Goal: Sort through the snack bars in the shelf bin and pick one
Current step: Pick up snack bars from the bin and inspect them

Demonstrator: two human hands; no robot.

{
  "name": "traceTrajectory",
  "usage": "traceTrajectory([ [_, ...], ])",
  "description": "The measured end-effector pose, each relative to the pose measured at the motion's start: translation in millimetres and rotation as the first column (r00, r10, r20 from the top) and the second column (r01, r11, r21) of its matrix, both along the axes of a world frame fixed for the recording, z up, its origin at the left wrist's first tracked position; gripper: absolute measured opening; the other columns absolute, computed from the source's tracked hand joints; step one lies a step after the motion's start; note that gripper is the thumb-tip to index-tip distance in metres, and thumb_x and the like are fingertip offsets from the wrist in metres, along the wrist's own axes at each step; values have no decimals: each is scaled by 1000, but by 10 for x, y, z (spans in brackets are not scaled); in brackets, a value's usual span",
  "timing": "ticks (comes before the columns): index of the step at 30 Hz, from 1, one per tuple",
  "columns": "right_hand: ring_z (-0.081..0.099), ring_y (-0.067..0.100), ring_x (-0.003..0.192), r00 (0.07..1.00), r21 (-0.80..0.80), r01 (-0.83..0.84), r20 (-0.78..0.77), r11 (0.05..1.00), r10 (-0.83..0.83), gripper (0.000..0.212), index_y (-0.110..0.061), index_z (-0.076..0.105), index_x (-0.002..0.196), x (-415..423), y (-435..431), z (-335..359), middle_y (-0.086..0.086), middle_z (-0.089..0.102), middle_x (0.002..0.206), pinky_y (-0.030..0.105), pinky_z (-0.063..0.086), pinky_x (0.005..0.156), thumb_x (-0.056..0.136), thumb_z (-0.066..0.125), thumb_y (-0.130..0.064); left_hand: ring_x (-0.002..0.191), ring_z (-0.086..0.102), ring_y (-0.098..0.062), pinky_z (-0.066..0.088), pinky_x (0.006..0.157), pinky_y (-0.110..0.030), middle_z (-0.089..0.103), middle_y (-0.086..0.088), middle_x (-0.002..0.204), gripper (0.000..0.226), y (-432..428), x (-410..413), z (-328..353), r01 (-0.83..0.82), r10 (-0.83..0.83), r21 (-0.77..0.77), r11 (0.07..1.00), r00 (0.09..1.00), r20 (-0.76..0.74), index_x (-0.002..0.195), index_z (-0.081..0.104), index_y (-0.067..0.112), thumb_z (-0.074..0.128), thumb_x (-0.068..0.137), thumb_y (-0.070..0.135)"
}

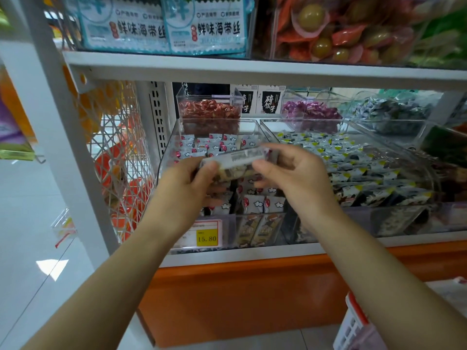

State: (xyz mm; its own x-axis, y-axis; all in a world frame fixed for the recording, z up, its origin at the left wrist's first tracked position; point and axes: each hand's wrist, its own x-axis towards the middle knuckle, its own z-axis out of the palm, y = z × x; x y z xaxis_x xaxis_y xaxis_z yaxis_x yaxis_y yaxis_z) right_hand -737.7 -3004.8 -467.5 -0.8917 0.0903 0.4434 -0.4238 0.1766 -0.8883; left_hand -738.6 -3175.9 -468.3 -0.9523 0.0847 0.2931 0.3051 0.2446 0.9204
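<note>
A clear-wrapped snack bar (236, 161) with a grey label strip and a nutty filling is held level above the clear shelf bin (174, 137). My left hand (192, 183) grips its left end, thumb on top. My right hand (290, 170) pinches its right end between thumb and fingers. Below them the bin holds several small white packets with red and cloud marks (252, 203). The bar's underside and the fingers beneath it are hidden.
A second clear bin (353, 130) to the right holds dark-and-yellow packets. Behind stand tubs of red (209, 113) and purple (310, 112) wrapped sweets. A yellow price tag (207, 238) reads 15.80. A white shelf (252, 69) runs overhead; a white-and-red basket (353, 327) sits at the lower right.
</note>
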Motion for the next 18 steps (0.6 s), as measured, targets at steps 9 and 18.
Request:
traceTrajectory([
  [9, 65, 35, 86, 969, 54, 246, -9, 968, -246, 27, 9, 57, 94, -784, 135, 319, 24, 63, 99, 41, 58, 72, 84, 69, -13, 112, 46, -36, 36, 99, -45, 53, -20, 112, 26, 130, -951, 105, -141, 38, -752, 644, 988, -153, 97, 48, 4, 35, 97, 26],
  [18, 68, 29, 86, 968, 131, 246, 26, 961, -251, 30, 8, 58, 97, -1262, 133, 354, 20, 64, 102, 46, 58, 74, 84, 70, -16, 130, 35, -37, 30, 108, -45, 35, -24, 143, 53, 240, -1674, -22, 62, 67, -720, 691, 986, 149, 138, 31, 5, 22, 99, 40],
])
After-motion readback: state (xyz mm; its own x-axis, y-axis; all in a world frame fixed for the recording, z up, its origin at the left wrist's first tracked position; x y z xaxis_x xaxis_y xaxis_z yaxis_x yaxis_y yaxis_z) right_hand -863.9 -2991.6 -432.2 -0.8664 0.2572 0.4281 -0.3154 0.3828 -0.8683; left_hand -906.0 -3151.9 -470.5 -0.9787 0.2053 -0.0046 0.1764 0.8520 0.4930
